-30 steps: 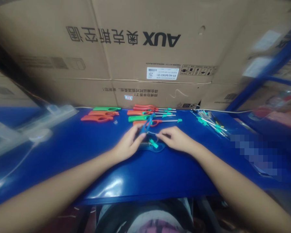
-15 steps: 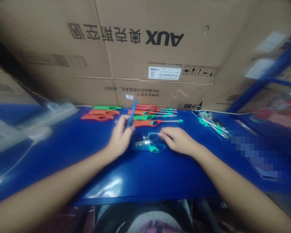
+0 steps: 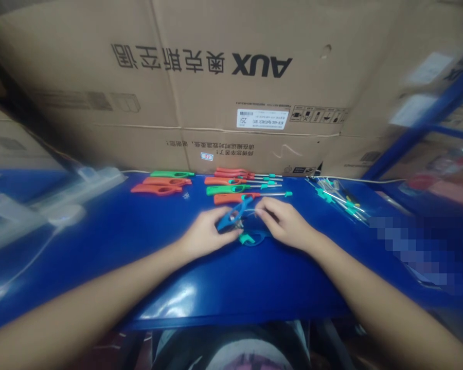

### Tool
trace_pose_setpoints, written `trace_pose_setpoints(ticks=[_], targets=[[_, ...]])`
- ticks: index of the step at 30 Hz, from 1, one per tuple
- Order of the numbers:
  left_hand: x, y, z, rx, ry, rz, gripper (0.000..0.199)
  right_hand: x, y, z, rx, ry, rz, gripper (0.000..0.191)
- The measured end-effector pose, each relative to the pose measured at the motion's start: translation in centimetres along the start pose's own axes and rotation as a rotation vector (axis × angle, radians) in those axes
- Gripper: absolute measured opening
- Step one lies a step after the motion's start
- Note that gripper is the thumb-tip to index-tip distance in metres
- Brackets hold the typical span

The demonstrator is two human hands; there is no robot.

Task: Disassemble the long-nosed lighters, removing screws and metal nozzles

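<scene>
My left hand (image 3: 203,235) grips a blue lighter shell half (image 3: 231,218), tilted above the table. Beneath it lies the other blue shell half (image 3: 259,240), with a green trigger (image 3: 247,239) in it; my left fingers hide part of this lower half. My right hand (image 3: 284,221) pinches a thin wire (image 3: 250,210) at the right end of the lower shell. Just beyond my hands, an orange gas lighter (image 3: 231,198) and a green gas lighter (image 3: 226,190) lie with their metal tubes pointing right.
Orange shell halves (image 3: 154,189) and a green one (image 3: 172,174) lie at the back left. Metal tubes with green parts (image 3: 341,201) are heaped at the right. A white power strip (image 3: 85,192) lies left on the blue table (image 3: 254,288). Cardboard (image 3: 200,103) stands behind.
My left hand has brought the blue shell half down and right, from upright to over the lower shell half. My right hand stays nearly in place with the wire.
</scene>
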State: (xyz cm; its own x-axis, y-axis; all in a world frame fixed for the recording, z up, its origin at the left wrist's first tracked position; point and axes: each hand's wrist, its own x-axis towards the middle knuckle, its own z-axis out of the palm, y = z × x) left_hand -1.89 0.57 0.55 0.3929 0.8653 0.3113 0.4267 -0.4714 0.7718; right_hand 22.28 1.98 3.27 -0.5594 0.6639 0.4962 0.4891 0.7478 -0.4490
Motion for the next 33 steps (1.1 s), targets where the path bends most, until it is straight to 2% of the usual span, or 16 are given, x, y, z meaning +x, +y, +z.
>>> trace_pose_setpoints(ticks=[4,7,16,19,23,25,27,30,33], targets=[[0.1,-0.1,0.0,-0.004,0.017,-0.015,0.031,0.0,0.2,-0.2,-0.066,-0.065,0.029,0.016],[0.3,0.2,-0.7,0.022,-0.004,-0.027,0.034,0.1,0.4,-0.5,-0.11,-0.118,-0.009,0.019],[0.6,3.3,-3.8,0.072,-0.143,-0.006,0.042,0.3,0.0,-1.3,-0.016,-0.109,-0.007,0.026],[0.6,3.3,-5.0,0.17,-0.147,-0.046,0.036,0.4,0.4,-1.6,0.017,-0.064,0.011,0.027],[0.9,2.2,-6.1,0.315,-0.07,-0.176,0.033,0.6,1.8,-2.8,0.041,0.097,0.122,0.033],[1.0,1.9,-5.7,0.193,-0.066,-0.238,0.035,0.7,2.0,-2.9,0.056,0.129,0.149,0.034],[0.9,2.1,-4.5,-0.036,-0.071,-0.257,0.036,0.7,1.4,-2.2,0.081,0.128,0.159,0.031],[0.3,2.7,-2.1,-0.393,-0.024,-0.328,0.038,0.4,-0.4,-0.4,0.159,0.112,0.177,0.024],[-0.4,3.2,-0.2,-0.643,0.005,-0.465,0.046,0.0,-2.4,1.4,0.193,0.04,0.172,0.024]])
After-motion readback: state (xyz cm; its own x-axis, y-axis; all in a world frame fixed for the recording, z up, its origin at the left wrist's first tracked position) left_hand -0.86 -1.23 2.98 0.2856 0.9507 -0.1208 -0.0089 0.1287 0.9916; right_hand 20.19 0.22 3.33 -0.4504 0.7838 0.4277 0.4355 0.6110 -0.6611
